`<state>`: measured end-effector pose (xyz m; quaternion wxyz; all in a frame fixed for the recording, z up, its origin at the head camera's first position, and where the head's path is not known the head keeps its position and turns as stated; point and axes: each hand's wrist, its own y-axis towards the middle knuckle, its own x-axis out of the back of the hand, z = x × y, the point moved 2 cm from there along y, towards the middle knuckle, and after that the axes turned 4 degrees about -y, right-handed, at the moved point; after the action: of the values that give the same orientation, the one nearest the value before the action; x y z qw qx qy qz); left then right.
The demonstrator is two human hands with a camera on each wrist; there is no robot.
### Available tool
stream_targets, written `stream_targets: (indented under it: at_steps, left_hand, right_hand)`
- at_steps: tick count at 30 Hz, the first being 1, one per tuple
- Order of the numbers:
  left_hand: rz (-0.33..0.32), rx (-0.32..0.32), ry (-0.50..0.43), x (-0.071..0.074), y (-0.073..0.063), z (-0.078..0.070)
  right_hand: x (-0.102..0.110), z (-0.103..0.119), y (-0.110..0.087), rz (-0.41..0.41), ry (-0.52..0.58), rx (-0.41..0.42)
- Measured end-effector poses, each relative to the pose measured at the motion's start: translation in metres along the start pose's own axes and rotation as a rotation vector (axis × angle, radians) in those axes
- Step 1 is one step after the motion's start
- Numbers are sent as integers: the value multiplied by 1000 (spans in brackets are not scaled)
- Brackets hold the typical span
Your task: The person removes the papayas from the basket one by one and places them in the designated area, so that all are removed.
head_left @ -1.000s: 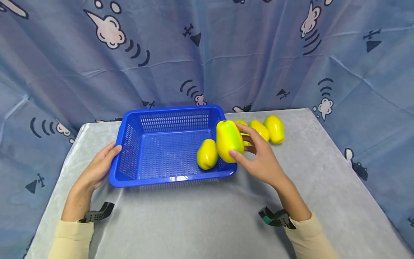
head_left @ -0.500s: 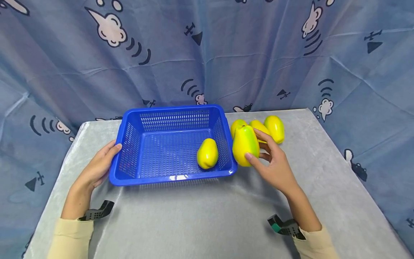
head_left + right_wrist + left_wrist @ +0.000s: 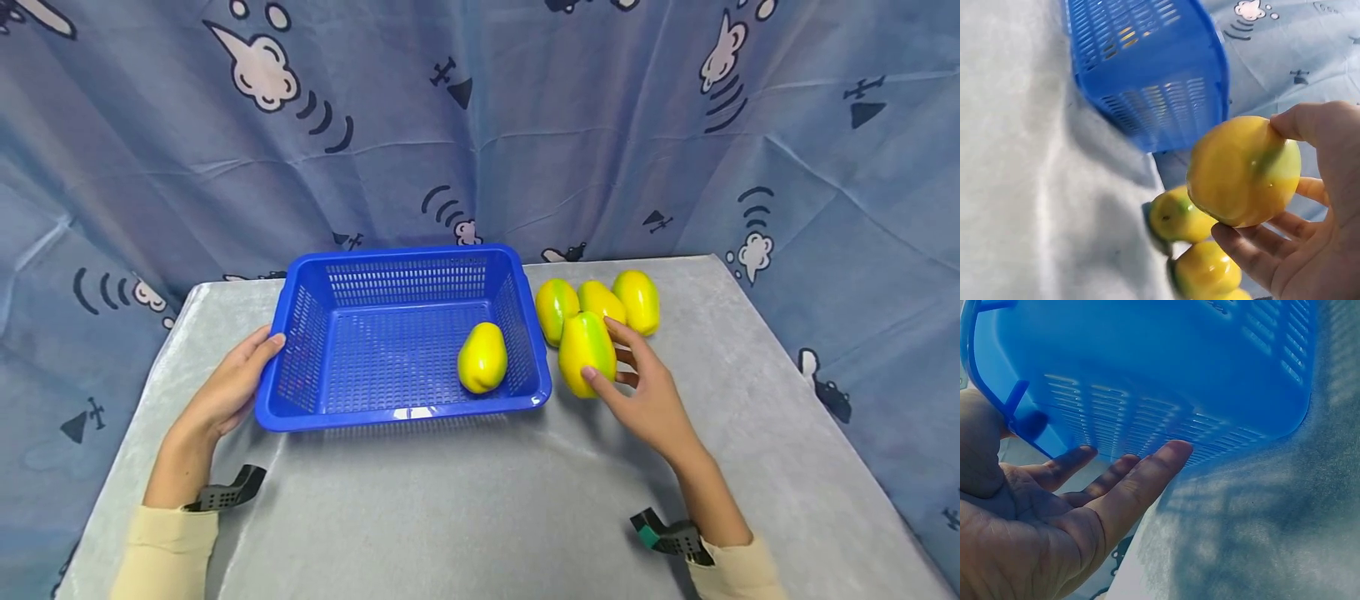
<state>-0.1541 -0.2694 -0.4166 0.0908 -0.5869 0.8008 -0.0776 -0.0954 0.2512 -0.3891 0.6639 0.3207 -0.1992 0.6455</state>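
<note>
My left hand (image 3: 234,382) grips the left end of a blue plastic basket (image 3: 405,413), thumb on the rim. In the left wrist view, its fingers (image 3: 1141,481) lie along the basket's slotted outer wall. A glossy yellow-green fruit (image 3: 482,358), shaped like a small papaya or mango, lies inside near the right end. Just right of the basket, my right hand (image 3: 643,400) holds a similar yellow-green fruit (image 3: 585,354) between thumb and fingers. The right wrist view shows this held fruit (image 3: 1244,172) above the others, apart from the basket.
Three more yellow-green fruits sit close together behind the right hand: a left one (image 3: 557,310), a middle one (image 3: 602,302) and a right one (image 3: 637,302). A grey cloth-covered table (image 3: 435,517) lies underneath. A blue patterned curtain (image 3: 525,108) hangs behind it.
My right hand has moved right and towards me with the fruit, from over the basket's right rim to beside it. The left hand and basket have stayed put.
</note>
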Motion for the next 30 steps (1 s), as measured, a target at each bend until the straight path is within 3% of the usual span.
stream_targets:
  at_steps: [11,21,30]
  left_hand:
    - [-14,11,0,2,-4,3]
    - [-26,17,23,-2,5,-1]
    - [-18,22,17,-1,1,-3]
  right_hand:
    - [-13,-30,-6,-3,55,-81]
    - [-13,-42,-5,1,-11,-119]
    - [-17,-47,-5,-10,23,-127]
